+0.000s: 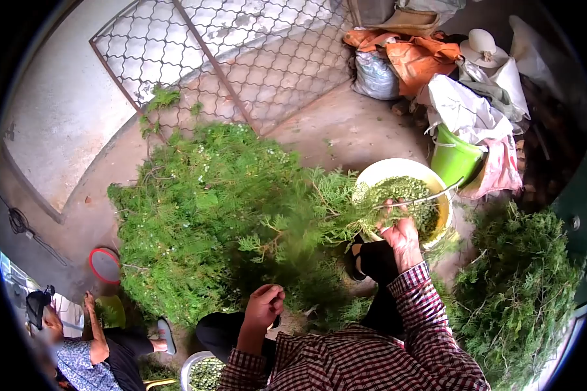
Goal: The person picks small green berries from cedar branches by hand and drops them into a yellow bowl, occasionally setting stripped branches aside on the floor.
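Concrete floor (319,140) carried a conifer heap (189,215) ahead of the left grip (266,305), presumably for easy reach. Right grip (398,225) clasped a conifer branch (416,202) over a basin (398,165) of green cones (404,186), perhaps so loose bits landed inside; left was curled closed, nothing visible within.

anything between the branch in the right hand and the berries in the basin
Nothing visible blocks the way. The branch, held in the right hand, crosses over the opening of the basin, and berries show on both sides of its stem. How high it sits above them is hard to tell.
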Available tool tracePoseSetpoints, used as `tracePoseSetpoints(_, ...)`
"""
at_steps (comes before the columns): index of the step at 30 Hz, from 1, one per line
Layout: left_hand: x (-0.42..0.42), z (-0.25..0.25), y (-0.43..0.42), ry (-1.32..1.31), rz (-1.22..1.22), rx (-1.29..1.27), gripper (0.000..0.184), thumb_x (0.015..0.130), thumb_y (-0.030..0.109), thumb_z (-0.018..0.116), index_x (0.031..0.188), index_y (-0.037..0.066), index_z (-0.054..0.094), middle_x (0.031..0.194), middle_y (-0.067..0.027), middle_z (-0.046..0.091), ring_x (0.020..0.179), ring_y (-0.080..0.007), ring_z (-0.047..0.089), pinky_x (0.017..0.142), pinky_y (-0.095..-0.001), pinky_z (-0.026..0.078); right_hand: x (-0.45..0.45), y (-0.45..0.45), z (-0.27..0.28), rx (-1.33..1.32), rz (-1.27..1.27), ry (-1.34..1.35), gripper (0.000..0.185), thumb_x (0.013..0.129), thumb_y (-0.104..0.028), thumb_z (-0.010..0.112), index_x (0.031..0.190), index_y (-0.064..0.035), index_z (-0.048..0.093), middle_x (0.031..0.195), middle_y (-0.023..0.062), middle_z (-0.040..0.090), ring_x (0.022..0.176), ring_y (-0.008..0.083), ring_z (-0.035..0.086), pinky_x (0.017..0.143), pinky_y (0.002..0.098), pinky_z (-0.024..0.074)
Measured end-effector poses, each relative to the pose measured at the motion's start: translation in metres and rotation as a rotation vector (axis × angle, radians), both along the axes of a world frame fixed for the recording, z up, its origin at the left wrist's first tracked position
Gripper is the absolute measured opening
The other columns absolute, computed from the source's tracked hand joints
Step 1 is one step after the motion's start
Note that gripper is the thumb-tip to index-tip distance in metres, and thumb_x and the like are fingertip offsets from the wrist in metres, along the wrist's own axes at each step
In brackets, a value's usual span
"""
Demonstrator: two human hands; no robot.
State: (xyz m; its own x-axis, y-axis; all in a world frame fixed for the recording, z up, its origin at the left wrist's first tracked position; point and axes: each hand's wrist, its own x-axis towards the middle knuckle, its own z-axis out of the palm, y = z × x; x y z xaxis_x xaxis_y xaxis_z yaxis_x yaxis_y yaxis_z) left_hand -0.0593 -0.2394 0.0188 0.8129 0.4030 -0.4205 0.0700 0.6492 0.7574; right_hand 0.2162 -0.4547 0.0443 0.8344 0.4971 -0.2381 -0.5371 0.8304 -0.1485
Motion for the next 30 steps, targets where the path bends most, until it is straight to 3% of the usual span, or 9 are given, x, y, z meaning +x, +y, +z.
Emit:
tracePoseSetpoints(2,0.006,-0.002,-0.005,-0.011,-0.048,0.002,0.010,0.083,0.012,0.055,0.085,0.004,0.058,0.073,-0.0057,0.056,0.051,-0.0108,0.046,0.042,-0.0251,0.035,0.005,-0.005,-0.009,0.299,0.097,0.054,0.017,0.081,-0.021,0.056,0.086,-0.0051,0.054,0.075,0.0072,0.057,0.062,0.0173,0.052,0.058,0.0303,0.0454)
tracePoseSetpoints(6,0.014,0.004,-0.014,-0.020,-0.089,0.015,0.010,0.084,0.012,0.053,0.084,0.003,0.057,0.073,-0.0062,0.056,0.051,-0.0112,0.046,0.043,-0.0251,0.035,0.007,-0.004,-0.028,0.284,0.176,0.047,0.015,0.078,-0.018,0.060,0.078,-0.0039,0.056,0.073,0.0091,0.056,0.063,0.0189,0.051,0.059,0.0305,0.0455)
tracePoseSetpoints(7,0.014,0.005,-0.015,-0.014,-0.089,0.021,0.010,0.084,0.012,0.053,0.084,0.003,0.057,0.074,-0.0062,0.056,0.051,-0.0112,0.046,0.043,-0.0250,0.035,0.008,-0.002,-0.037,0.172,0.148,-0.191,0.017,0.069,-0.015,0.070,0.077,-0.0052,0.059,0.076,0.0103,0.059,0.064,0.0190,0.055,0.058,0.0299,0.0477)
tracePoseSetpoints(19,0.003,0.000,-0.017,-0.025,-0.054,0.010,0.011,0.083,0.010,0.053,0.085,0.000,0.058,0.071,-0.0074,0.056,0.048,-0.0109,0.044,0.042,-0.0240,0.034,-0.018,0.015,-0.021,0.205,0.238,-0.054,0.009,0.077,-0.014,0.062,0.079,-0.0064,0.059,0.081,0.0165,0.054,0.066,0.0217,0.052,0.056,0.0305,0.0486)
tracePoseSetpoints(24,0.008,0.030,-0.040,-0.062,-0.268,0.177,0.016,0.083,0.008,0.052,0.094,-0.001,0.059,0.069,-0.0060,0.055,0.048,-0.0093,0.042,0.043,-0.0222,0.033,-0.027,0.039,-0.013,-0.010,0.223,0.056,0.015,0.088,-0.026,0.045,0.089,-0.0126,0.051,0.082,0.0160,0.055,0.066,0.0231,0.052,0.056,0.0321,0.0484)
tracePoseSetpoints(26,0.017,0.052,-0.059,-0.048,-0.428,0.296,0.018,0.084,0.006,0.050,0.097,-0.004,0.058,0.068,-0.0041,0.053,0.049,-0.0069,0.040,0.044,-0.0198,0.033,-0.040,0.057,-0.005,-0.113,0.258,-0.218,0.026,0.092,-0.026,0.035,0.101,-0.0029,0.039,0.083,0.0142,0.049,0.063,0.0180,0.052,0.055,0.0260,0.0483)
tracePoseSetpoints(28,0.027,0.071,-0.077,-0.082,-0.582,0.483,0.022,0.085,0.006,0.048,0.104,-0.005,0.054,0.065,-0.0030,0.051,0.049,-0.0057,0.040,0.043,-0.0185,0.032,-0.061,0.074,-0.008,-0.299,0.169,-0.522,0.029,0.090,-0.016,0.041,0.112,0.0030,0.039,0.085,0.0141,0.053,0.067,0.0154,0.055,0.056,0.0210,0.0499)
tracePoseSetpoints(29,0.033,0.076,-0.089,-0.097,-0.511,0.465,0.020,0.085,0.006,0.048,0.102,-0.004,0.053,0.064,-0.0023,0.050,0.048,-0.0052,0.039,0.042,-0.0183,0.032,-0.053,0.096,-0.060,0.248,0.340,-0.260,0.026,0.090,-0.015,0.041,0.110,0.0026,0.041,0.083,0.0126,0.054,0.067,0.0153,0.056,0.057,0.0208,0.0501)
tracePoseSetpoints(30,0.038,0.080,-0.095,-0.111,-0.438,0.449,0.018,0.085,0.006,0.048,0.100,-0.003,0.052,0.063,-0.0016,0.049,0.048,-0.0047,0.039,0.042,-0.0181,0.032,-0.054,0.114,-0.076,0.016,0.248,-0.497,0.025,0.090,-0.016,0.042,0.108,0.0015,0.043,0.084,0.0122,0.055,0.067,0.0153,0.056,0.057,0.0218,0.0490)
